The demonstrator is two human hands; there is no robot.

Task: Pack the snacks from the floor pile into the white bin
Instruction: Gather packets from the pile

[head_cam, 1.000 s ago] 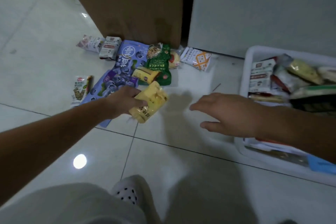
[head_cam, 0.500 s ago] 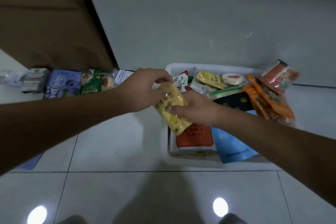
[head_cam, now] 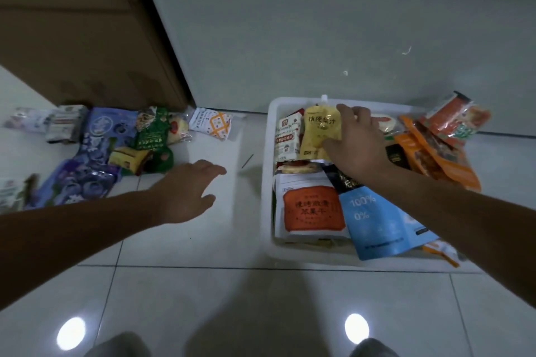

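Tiled floor [head_cam: 179, 284] is carrying everything. White bin [head_cam: 268, 182] is sitting on the right, crammed w/ packets, and orange packets [head_cam: 435, 153] are spilling over its far-right rim. Floor pile [head_cam: 98, 151] is lying well apart on the left, up vs. a brown box [head_cam: 72, 38]: blue bags, a green bag, small wrapped bits. Plenty left to pack, by my read.

Now the yellow pouch [head_cam: 317, 133]. It's standing near-upright at the bin's back-left, long axis running top to bottom. Its white spout [head_cam: 324, 98] is pointing up toward the wall, printed face looking at us.

Right hand [head_cam: 356, 148] is gripping it along the right edge, fingers curling over the top corner. It's reading as a soft liquid pouch: squashy, prob. heavier than the crisp packets, slick film. Taking it by the side seam or under the spout neck is looking safest; squeezing the belly is risking a slip.

Left hand [head_cam: 185, 191] is hovering over bare floor btw. pile and bin, fingers spread, holding nothing.
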